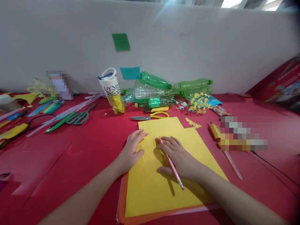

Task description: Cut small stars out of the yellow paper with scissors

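Observation:
A yellow sheet of paper (150, 193) lies over orange paper (123, 200) on the red table. At its upper left edge rests my left hand (131, 150), with its fingers stretched out and nothing in them. My right hand (179, 156) is over the middle of the sheet, palm down. A pink pencil (173, 167) is held between its fingers, slanting across the back of the hand with the eraser end toward me. The sheet's upper right corner has a notch cut out. Just beyond its far edge lie yellow-handled scissors (159, 115).
Several plastic bottles (154, 79) lie piled against the wall, beside a white cup (110, 89). Yellow star cutouts (199, 103) sit to their right. A yellow glue gun (215, 131) with a cord lies at right. Green-handled scissors (79, 118) and a green pen (59, 122) are at left.

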Motion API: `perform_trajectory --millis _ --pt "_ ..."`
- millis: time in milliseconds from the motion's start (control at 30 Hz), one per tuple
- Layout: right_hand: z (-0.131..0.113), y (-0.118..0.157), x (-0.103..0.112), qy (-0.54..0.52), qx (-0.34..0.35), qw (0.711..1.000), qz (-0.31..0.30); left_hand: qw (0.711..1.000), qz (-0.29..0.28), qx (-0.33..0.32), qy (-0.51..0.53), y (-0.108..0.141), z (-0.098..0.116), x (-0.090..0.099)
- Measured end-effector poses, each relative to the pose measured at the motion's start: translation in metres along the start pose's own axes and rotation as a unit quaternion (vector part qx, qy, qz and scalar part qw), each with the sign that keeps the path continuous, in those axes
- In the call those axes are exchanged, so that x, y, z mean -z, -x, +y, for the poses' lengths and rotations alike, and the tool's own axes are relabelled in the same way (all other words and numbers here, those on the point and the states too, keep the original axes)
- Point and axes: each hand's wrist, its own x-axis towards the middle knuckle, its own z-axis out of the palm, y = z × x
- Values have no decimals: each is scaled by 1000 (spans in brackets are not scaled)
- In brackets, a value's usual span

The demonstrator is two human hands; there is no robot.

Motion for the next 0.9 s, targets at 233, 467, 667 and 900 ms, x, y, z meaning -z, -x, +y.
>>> perform_trajectory --millis 233,467,667,900 --pt "-8 0 3 51 2 999 -11 996 65 30 47 -6 -9 -2" --pt "-15 8 8 35 -13 999 7 997 77 11 9 -5 -11 -4" --pt "-7 4 7 111 2 994 -12 998 49 2 -25 -2 -5 -6" --pt "-15 1 8 27 -117 993 21 996 -2 -20 -88 0 -2 -6"
